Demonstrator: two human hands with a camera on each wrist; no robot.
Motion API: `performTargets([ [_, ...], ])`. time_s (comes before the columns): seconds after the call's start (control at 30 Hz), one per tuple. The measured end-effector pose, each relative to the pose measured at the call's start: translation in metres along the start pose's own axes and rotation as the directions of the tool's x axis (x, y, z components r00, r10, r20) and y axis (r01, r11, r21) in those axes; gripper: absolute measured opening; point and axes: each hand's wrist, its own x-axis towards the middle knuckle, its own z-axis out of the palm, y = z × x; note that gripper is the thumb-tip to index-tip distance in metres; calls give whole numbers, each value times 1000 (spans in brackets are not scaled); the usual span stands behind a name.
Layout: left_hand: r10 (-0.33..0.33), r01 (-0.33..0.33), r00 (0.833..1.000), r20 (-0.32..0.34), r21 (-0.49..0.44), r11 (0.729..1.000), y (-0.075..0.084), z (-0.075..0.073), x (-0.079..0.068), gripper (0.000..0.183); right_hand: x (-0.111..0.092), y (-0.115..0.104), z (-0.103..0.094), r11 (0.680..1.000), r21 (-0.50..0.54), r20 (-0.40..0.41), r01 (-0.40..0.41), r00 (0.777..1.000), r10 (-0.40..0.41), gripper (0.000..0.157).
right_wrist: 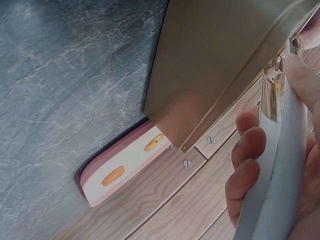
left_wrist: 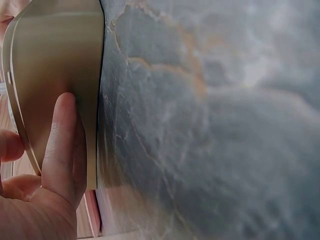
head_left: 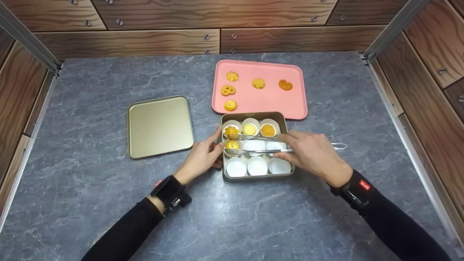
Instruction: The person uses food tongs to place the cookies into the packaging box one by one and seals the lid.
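Observation:
My right hand (head_left: 314, 154) holds metal serving tongs (head_left: 266, 150) over a gold tin (head_left: 259, 177). In the right wrist view, the fingers (right_wrist: 248, 145) curl round the tongs' pale handles (right_wrist: 287, 165). The tongs' tips lie either side of a round yellow cookie (head_left: 232, 144) in the middle-left paper cup; whether they touch it I cannot tell. Three more cookies sit in the back row of cups, including a swirled one (head_left: 268, 130). Against the tin's left wall rests my left hand (head_left: 203, 155), its fingers (left_wrist: 61, 145) fairly straight in the left wrist view.
Behind the tin, a pink tray (head_left: 266, 105) bears several cookies, among them a pretzel-shaped one (head_left: 228, 90) and a brown glossy one (head_left: 285, 85). A gold lid (head_left: 161, 127) lies to the left on the grey marbled table (head_left: 217, 224). Wood-patterned walls surround the table.

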Motion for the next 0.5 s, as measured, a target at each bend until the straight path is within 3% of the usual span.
performTargets([
  [0.5,-3,3,1000,5,-6,1000,1,0,1,66,1,-1,0,1000,-10,9,10,1000,-10,51],
])
